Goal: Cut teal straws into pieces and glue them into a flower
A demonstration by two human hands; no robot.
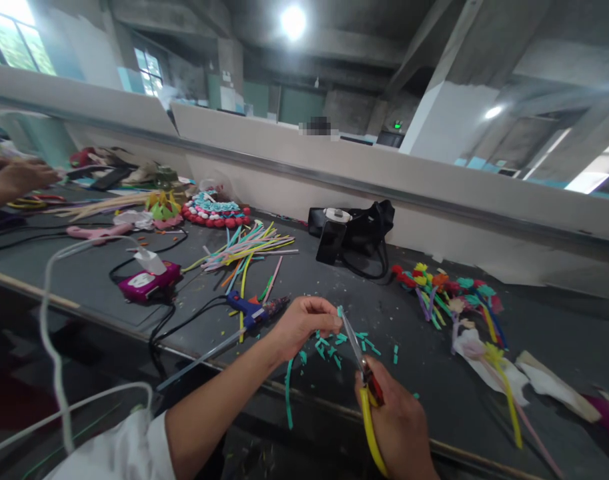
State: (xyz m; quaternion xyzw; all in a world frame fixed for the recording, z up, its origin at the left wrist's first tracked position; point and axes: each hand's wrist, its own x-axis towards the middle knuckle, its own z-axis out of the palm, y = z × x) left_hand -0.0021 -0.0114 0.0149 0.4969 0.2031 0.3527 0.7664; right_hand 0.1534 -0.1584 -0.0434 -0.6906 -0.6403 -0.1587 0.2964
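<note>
"What's in that right hand (397, 417)?"

"Yellow-handled scissors (365, 373). The fingers are curled round the grips, though I can't tell which ones go through the loops."

"And the left hand (304, 327)?"

"Thumb and forefinger are pinching a small teal piece (340, 311), right at the scissors' tips. A longer teal strip (289, 393) hangs over the table edge, left of the scissors."

"Those teal clippings (341, 339)?"

"Scattered on the table, either side of the scissors' blades."

"Anything farther off?"

"Left of the scissors, a blue glue gun (254, 315); beyond that, a loose heap of coloured stems (249, 247). Bright fuzzy flowers (427, 280) lie off to the scissors' right. Straight past the scissors, a phone (331, 242) leans by a black bag (367, 227)."
</note>
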